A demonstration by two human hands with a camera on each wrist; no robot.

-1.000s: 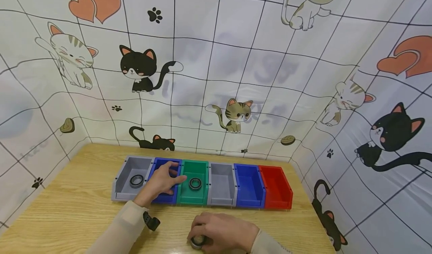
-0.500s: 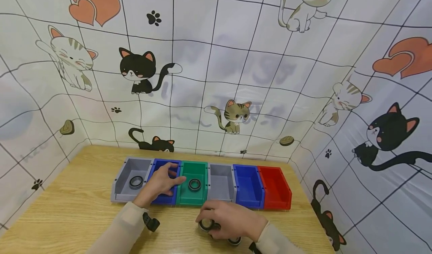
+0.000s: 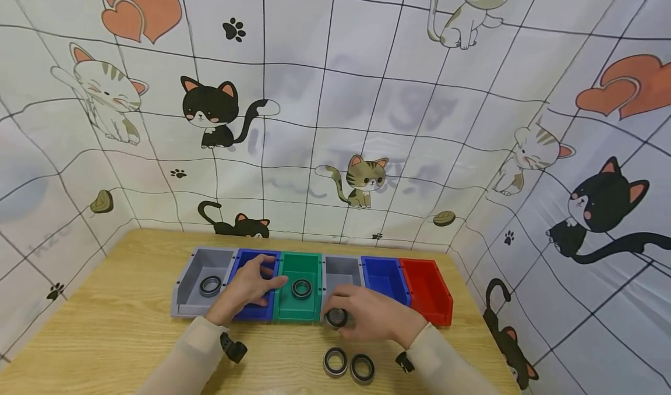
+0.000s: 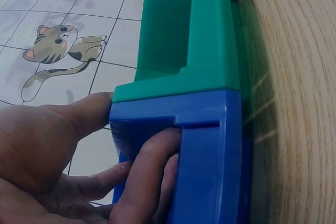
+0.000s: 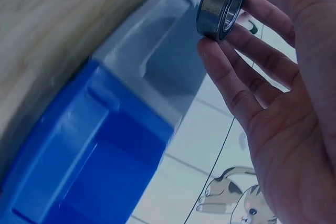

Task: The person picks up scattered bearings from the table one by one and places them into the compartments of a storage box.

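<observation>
Pale wood-grain surface (image 3: 105, 319) here, with a white cat-print sheet (image 3: 293, 121) wrapping it from 9 round through 12 to 3 o'clock. Six bins run 9 to 3: left grey bin (image 3: 209, 260), left blue bin (image 3: 259, 313), green bin (image 3: 301, 264), right grey bin (image 3: 341, 270), right blue bin (image 3: 385, 278), red bin (image 3: 427, 284). Right hand's (image 3: 377, 316) grip is pinching a metal ring (image 5: 212, 17) by the right grey bin's 6 o'clock lip; can't tell if they touch. It's round, so no real long axis; in the right wrist view its hole faces roughly 3 o'clock. Left hand's (image 3: 249, 281) grip is loosely spread, a finger inside the left blue bin. Two loose rings (image 3: 335, 374) lie side by side, 6 o'clock of the held one.
</observation>
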